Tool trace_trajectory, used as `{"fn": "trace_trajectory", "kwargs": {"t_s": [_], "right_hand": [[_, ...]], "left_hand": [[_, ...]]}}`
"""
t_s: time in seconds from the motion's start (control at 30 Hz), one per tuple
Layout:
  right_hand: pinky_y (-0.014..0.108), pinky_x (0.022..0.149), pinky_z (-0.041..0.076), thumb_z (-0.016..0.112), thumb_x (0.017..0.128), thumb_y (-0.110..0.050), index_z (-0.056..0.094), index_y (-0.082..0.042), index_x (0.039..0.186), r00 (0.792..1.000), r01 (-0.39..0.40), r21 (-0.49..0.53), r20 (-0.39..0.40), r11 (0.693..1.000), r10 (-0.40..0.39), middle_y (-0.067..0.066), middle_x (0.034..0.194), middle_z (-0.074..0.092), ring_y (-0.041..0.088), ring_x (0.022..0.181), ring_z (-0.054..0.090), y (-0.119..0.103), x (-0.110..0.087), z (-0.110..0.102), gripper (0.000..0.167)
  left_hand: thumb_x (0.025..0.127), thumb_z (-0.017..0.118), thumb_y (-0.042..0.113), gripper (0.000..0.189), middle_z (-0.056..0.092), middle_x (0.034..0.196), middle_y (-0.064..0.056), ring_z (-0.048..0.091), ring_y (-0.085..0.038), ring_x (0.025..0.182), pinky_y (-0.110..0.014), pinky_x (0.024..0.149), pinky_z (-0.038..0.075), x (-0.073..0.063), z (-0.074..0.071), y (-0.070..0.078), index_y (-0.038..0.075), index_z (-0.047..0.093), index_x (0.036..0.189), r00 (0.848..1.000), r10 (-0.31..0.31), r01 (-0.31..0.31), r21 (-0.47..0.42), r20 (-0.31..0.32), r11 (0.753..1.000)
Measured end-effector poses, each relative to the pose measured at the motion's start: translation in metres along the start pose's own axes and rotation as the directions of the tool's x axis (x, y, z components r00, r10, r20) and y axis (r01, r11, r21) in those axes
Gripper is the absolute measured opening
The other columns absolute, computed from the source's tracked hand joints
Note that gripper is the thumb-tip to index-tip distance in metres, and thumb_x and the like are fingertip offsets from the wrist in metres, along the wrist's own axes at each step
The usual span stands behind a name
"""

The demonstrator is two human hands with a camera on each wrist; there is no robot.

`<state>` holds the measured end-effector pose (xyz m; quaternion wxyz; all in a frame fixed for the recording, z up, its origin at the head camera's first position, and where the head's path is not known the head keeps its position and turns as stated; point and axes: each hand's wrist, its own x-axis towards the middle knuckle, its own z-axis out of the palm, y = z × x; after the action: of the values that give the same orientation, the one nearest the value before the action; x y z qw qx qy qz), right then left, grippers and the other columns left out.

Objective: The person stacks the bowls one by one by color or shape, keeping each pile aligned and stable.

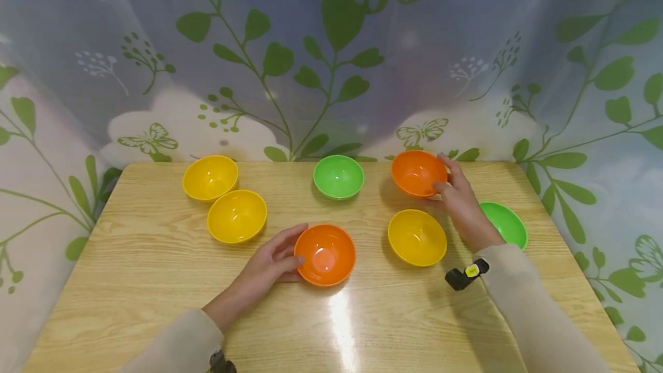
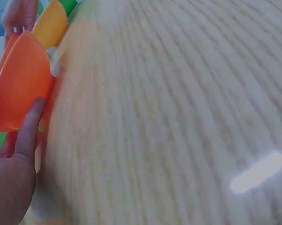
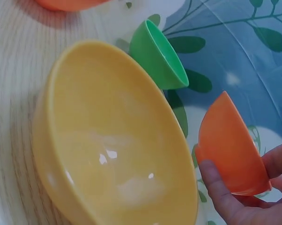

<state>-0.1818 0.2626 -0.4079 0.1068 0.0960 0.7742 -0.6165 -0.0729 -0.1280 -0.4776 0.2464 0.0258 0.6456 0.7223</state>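
- Head cam: L hand [image 1: 273, 257] has its grip curled at the L side of the front orange bowl [image 1: 325, 258], thumb at rim, fingers round the outer wall; the bowl sits near center of the wood-look table [image 1: 155, 304].
- Same view: R hand [image 1: 460, 197] holds the rear orange bowl [image 1: 418, 172] by its R side, grip closed to the wall's thickness, thumb at rim; bowl is near the table's far edge, tilted. Can't tell if its base touches.
- Also there: R yellow bowl [image 1: 416, 238] sits btwn the R hand's bowl and the viewer; mid green bowl [image 1: 339, 177] is at rear ctr.; R green bowl [image 1: 505, 226] is part-hidden by the R forearm.
- Far L: back yellow bowl [image 1: 210, 178] and near yellow bowl [image 1: 237, 216], side by side. Patterned cloth [image 1: 393, 73] w/ leaves & butterflies hangs behind.
- L wrist cam: a digit of the L hand lies along the front orange bowl's outer wall, at frame's L edge; R hand shows at top L, yellow and green bowls beyond.
- R wrist cam: R yellow bowl fills the fg.; mid green bowl is behind it; R hand grips the rear orange bowl at lower R, thumb and fingers on opp. sides.
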Motion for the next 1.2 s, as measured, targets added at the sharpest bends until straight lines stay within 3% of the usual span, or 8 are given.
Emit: {"fn": "trace_trajectory", "kwargs": {"t_s": [0.3,0.53,0.87,1.2], "right_hand": [[0.054,0.116,0.05,0.032,0.113,-0.001,0.007,-0.025,0.177,0.999,0.034,0.0,0.033,0.999,-0.034,0.022,0.18,0.01,0.047,0.153,0.04,-0.006,-0.012,0.007,0.073],[0.053,0.117,0.051,0.033,0.114,-0.003,0.009,-0.026,0.177,0.998,0.038,0.006,0.055,0.999,-0.038,0.026,0.175,0.019,0.046,0.153,0.041,-0.006,-0.019,0.011,0.071],[0.038,0.102,0.064,0.034,0.113,-0.002,0.014,-0.025,0.177,0.994,0.064,0.015,0.092,0.998,-0.066,0.027,0.171,0.026,0.049,0.149,0.047,-0.007,-0.027,0.02,0.07],[0.035,0.095,0.067,0.037,0.113,-0.001,0.016,-0.023,0.177,0.988,0.068,0.003,0.135,0.998,-0.068,0.026,0.173,0.028,0.051,0.146,0.05,-0.01,-0.037,0.031,0.071]], "left_hand": [[0.104,0.067,0.006,0.067,0.047,0.169,-0.015,0.06,-0.027,0.141,-0.034,0.099,0.065,0.003,-0.004,-0.007,0.017,0.045,0.167,1.0,0.001,-0.002,-0.03,-0.024,1.0],[0.104,0.067,0.007,0.067,0.047,0.169,-0.018,0.061,-0.026,0.139,-0.031,0.098,0.065,0.006,-0.005,-0.008,0.014,0.044,0.167,1.0,0.017,-0.017,-0.028,-0.002,0.999],[0.105,0.066,0.008,0.067,0.045,0.169,-0.02,0.062,-0.024,0.138,-0.032,0.098,0.065,0.007,-0.005,-0.009,0.011,0.042,0.168,0.999,0.029,-0.028,-0.041,0.016,0.999],[0.105,0.066,0.009,0.068,0.046,0.169,-0.02,0.061,-0.028,0.14,-0.034,0.098,0.065,0.007,-0.006,-0.008,0.013,0.042,0.168,1.0,0.021,-0.021,-0.03,0.01,0.999]]}}
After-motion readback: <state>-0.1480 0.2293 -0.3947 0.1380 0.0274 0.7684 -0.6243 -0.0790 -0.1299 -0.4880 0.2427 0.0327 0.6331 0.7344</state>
